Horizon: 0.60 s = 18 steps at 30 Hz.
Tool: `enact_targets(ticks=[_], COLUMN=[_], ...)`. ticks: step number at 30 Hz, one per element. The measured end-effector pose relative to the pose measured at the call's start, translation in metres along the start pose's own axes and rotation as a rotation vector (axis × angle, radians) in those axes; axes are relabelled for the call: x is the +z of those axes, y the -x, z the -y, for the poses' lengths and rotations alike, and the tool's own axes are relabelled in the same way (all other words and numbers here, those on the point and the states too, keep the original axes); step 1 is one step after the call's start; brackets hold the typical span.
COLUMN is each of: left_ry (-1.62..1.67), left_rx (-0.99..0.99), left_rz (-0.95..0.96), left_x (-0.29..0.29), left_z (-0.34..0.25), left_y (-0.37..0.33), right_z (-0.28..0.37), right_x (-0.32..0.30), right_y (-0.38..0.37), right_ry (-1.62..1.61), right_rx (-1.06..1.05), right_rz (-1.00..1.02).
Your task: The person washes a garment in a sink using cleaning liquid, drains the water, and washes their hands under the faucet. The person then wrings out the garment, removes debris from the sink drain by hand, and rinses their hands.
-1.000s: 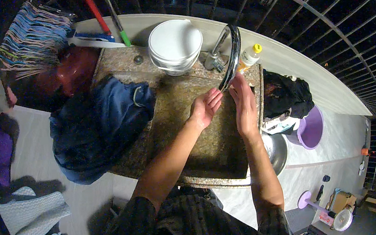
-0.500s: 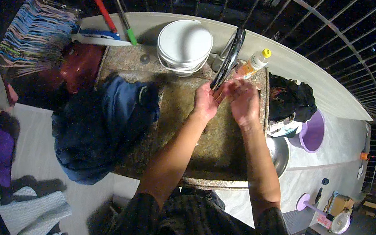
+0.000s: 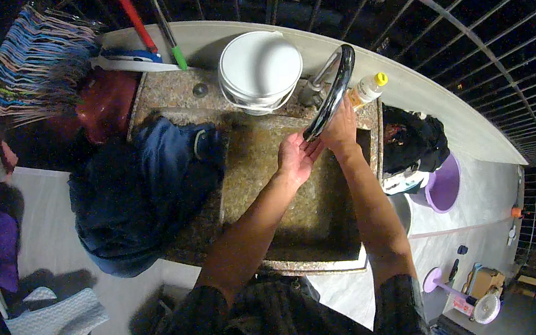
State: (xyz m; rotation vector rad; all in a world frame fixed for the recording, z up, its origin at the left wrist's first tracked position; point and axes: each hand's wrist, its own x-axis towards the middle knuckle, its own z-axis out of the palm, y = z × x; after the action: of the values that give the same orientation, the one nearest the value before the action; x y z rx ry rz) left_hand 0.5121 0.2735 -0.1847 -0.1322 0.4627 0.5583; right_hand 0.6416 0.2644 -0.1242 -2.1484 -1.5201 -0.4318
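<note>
A stone sink (image 3: 267, 214) lies in front of me, with a curved chrome faucet (image 3: 343, 76) arching over it. My left hand (image 3: 295, 159) is turned palm up at the mouth of the spout, fingers stretched out and holding nothing. Beside and partly behind the spout, my right hand (image 3: 341, 126) reaches toward the faucet's base; its fingertips are hidden by the spout. Close to that hand, on the back ledge, stands a bottle with a yellow cap (image 3: 371, 89). Dark blue cloth (image 3: 150, 188) is heaped over the left side of the sink.
A white lidded bucket (image 3: 261, 68) sits on the back ledge. Dark clothing (image 3: 415, 139) lies to the right, by a purple basin (image 3: 446, 187). Striped mop strands (image 3: 35, 69) and a dark red container (image 3: 106, 103) are at the far left. Metal bars (image 3: 452, 31) rise behind.
My right hand has moved up and forward, from beside the left hand to next to the faucet spout. My left hand stays beneath the spout's mouth. The view has shifted slightly.
</note>
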Motion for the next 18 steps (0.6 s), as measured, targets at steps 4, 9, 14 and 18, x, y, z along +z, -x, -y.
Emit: enact_targets(ticks=[4,9,14,18], left_ry=[-0.825,0.001,0.033,-0.046], left_rx=[0.397,0.084,0.126,0.212], left_rz=[0.07,0.015,0.082,0.048], left_x=[-0.042,-0.01,-0.025,-0.024], left_z=[-0.021,-0.009,-0.025,-0.02], left_y=[0.0,-0.002,0.003,0.011], right_z=[0.026,0.003,0.05,0.065], right_x=[0.025,0.015,-0.01,0.038], right_y=[-0.017,-0.007,0.007,0.09], right_ry=[0.169,0.162,-0.265,-1.243], right_rx=[-0.042,0.051,0.077,0.599], right_rz=[0.357,0.404,-0.042,0.194])
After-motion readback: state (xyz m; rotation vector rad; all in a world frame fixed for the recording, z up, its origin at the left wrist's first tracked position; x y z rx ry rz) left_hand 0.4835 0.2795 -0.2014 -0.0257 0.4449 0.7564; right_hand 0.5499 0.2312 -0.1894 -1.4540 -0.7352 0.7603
